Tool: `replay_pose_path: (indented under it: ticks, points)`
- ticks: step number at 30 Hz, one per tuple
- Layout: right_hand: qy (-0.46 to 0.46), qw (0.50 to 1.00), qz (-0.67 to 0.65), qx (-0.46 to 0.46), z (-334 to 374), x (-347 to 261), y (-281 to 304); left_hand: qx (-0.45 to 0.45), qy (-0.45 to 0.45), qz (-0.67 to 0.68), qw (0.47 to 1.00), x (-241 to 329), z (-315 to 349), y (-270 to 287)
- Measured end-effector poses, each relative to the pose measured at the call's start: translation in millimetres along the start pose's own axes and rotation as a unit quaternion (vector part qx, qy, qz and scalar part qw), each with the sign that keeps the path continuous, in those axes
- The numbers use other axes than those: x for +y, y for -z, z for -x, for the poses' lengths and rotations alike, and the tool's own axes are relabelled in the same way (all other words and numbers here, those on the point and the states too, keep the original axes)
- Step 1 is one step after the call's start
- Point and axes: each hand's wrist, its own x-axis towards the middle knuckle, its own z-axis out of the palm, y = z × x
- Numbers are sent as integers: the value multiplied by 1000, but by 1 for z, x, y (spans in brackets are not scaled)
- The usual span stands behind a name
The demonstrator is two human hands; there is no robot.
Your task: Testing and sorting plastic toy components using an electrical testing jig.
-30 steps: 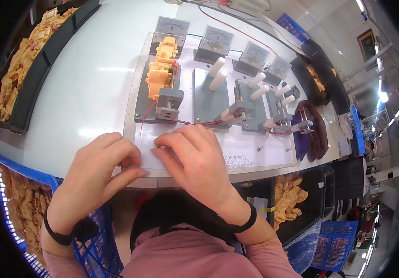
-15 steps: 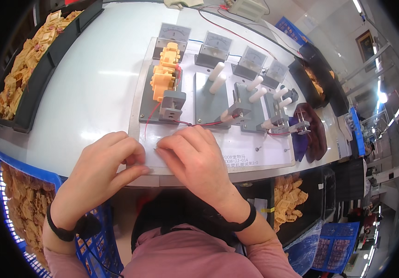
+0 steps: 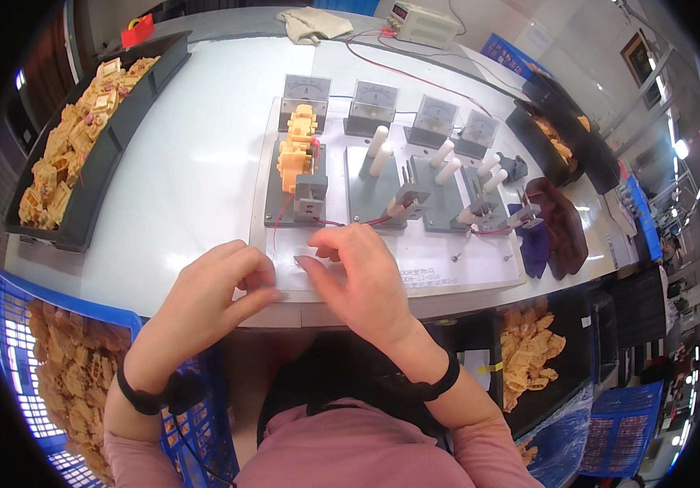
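My left hand (image 3: pixel 224 289) hovers over the near table edge, fingers bent and thumb apart, with nothing visible between them. Beside it is my right hand (image 3: pixel 362 281), also with a gap between thumb and curled fingers. Just beyond both hands, a yellow plastic housing (image 3: pixel 295 163) sits on the leftmost grey test fixture (image 3: pixel 283 213). A thin red wire (image 3: pixel 276 232) trails from it toward my hands. Behind the housing stands a panel meter (image 3: pixel 307 88). More grey fixtures with white pegs (image 3: pixel 379 142) stand to its right, each with a meter behind.
A black tray of yellow parts (image 3: pixel 94 195) lies at left, and a blue crate (image 3: pixel 69 297) stands below it. To the right are a dark cloth (image 3: pixel 557 228) and another black tray (image 3: pixel 521 122). A power supply (image 3: pixel 423 26) and a beige cloth (image 3: pixel 315 24) lie at the back.
The view has shifted, so the table and fixtures appear lower and slightly to the right. My right hand's thumb and fingers have parted more. The housing stays on its fixture.
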Motion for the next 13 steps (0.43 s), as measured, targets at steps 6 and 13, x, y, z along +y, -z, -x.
replay_pose_path:
  ticks: [6, 13]
  points:
    - [22, 999, 38, -30, -1, 0, 4, -5, -6, -3, 1000, -4, 1, -2]
    - [35, 997, 56, -45, -2, 1, 4, -14, -7, -7, 1000, -6, -1, 0]
